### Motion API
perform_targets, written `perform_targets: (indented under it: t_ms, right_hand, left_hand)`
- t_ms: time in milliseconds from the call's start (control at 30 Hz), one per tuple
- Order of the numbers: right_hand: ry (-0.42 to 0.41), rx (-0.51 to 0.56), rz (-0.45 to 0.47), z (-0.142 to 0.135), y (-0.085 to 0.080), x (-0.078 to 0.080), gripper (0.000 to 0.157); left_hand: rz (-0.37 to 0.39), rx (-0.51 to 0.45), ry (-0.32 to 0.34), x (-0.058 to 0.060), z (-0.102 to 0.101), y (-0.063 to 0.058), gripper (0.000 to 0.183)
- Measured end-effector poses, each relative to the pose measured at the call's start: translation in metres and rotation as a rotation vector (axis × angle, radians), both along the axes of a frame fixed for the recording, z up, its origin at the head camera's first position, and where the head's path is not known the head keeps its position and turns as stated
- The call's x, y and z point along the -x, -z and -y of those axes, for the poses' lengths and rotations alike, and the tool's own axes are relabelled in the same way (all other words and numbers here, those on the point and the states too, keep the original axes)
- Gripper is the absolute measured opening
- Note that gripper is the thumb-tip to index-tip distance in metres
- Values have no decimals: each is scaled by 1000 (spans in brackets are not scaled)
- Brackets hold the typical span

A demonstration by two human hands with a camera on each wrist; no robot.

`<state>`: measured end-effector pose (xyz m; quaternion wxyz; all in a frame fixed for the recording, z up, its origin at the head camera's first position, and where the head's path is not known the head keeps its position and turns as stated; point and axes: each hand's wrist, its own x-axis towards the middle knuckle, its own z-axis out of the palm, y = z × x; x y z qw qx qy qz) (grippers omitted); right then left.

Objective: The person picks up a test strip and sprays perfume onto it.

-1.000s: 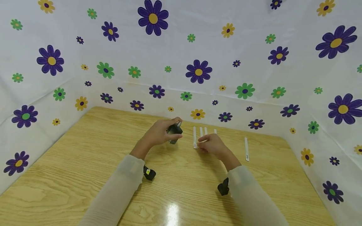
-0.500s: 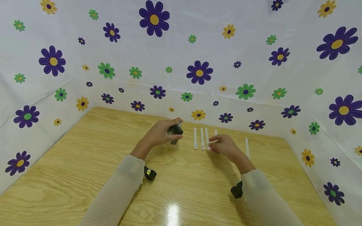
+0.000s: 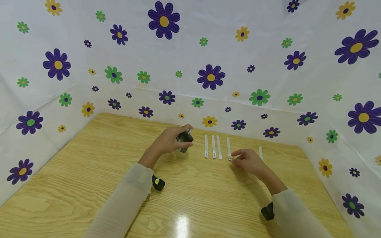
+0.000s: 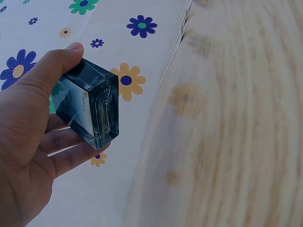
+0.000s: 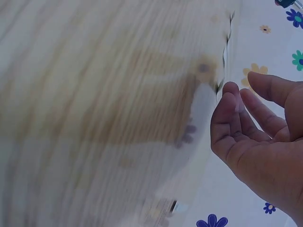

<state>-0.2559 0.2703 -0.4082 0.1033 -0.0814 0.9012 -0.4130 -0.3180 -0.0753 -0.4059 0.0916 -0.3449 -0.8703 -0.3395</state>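
Note:
My left hand (image 3: pixel 168 141) grips a dark, blue-tinted glass perfume bottle (image 3: pixel 186 144) above the table. In the left wrist view the thumb lies along the top of the bottle (image 4: pixel 90 104), with the other fingers around its lower side. Its label is too blurred to read. My right hand (image 3: pixel 250 161) is beside the lower end of a white paper strip (image 3: pixel 229 148), its fingers loosely bent; whether they touch it I cannot tell. Nothing shows between those fingers (image 5: pixel 228 101) in the right wrist view.
Left of that strip lie three more, a leftmost strip (image 3: pixel 206 146), a second strip (image 3: pixel 213 147) and a third strip (image 3: pixel 219 147). Another strip (image 3: pixel 260 152) is partly behind the right hand. A flowered white cloth (image 3: pixel 178 59) walls the wooden table (image 3: pixel 190 191) behind and at the sides.
My right hand has moved rightward along the row, from the first strips to the fourth, uncovering those it passed. The left hand and the perfume bottle have stayed in place.

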Motion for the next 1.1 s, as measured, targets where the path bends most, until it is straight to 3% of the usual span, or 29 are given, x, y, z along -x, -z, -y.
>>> perform_targets:
  t_ms: [333, 633, 1100]
  right_hand:
    - [-47, -44, -36, -28, 1, -13, 35]
    - [-26, -73, -31, -47, -5, -23, 36]
    - [11, -92, -14, -75, -5, -26, 40]
  left_hand:
    - [22, 16, -14, -1, 1, 0, 58]
    - [35, 16, -10, 0, 2, 2, 60]
    - [2, 5, -19, 2, 0, 3, 59]
